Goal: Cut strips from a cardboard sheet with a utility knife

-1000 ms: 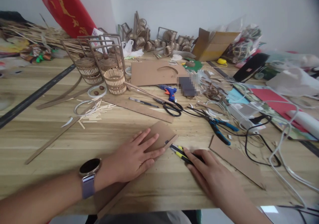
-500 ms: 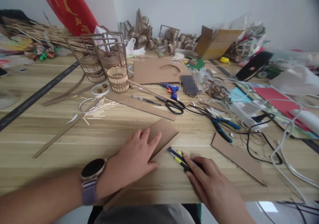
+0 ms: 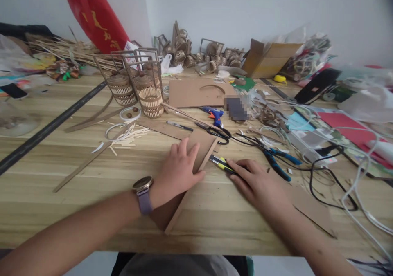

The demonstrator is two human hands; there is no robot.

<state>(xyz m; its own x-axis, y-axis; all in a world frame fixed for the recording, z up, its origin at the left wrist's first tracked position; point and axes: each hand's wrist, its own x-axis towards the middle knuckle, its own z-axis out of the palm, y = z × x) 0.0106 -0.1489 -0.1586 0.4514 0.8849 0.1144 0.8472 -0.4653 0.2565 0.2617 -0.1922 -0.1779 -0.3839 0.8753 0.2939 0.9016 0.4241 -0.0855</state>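
Observation:
My left hand (image 3: pixel 181 169), a watch on its wrist, lies with spread fingers on a piece of brown cardboard (image 3: pixel 172 210) and presses it to the wooden table. The cardboard runs diagonally, its far end over a brown strip and beside the scissors. Along its right edge lies a narrow strip that looks partly separated. In my closed right hand (image 3: pixel 251 182) is a black and yellow utility knife (image 3: pixel 224 165). Its blade points left, close to the cardboard's right edge; whether the tip touches cannot be made out.
Beyond the hands lie black-handled scissors (image 3: pixel 225 133), a pen (image 3: pixel 179 126), a blue glue gun (image 3: pixel 215 114) and blue-handled pliers (image 3: pixel 276 163). Small slatted baskets (image 3: pixel 151 102) stand back left, near loose sticks (image 3: pixel 132 135). Cables (image 3: pixel 350 186) run along the right. Another cardboard piece (image 3: pixel 313 208) lies under my right forearm.
My left hand and the cardboard have moved away from me, off the table's front edge. My right hand has moved forward with the knife. The view has shifted slightly.

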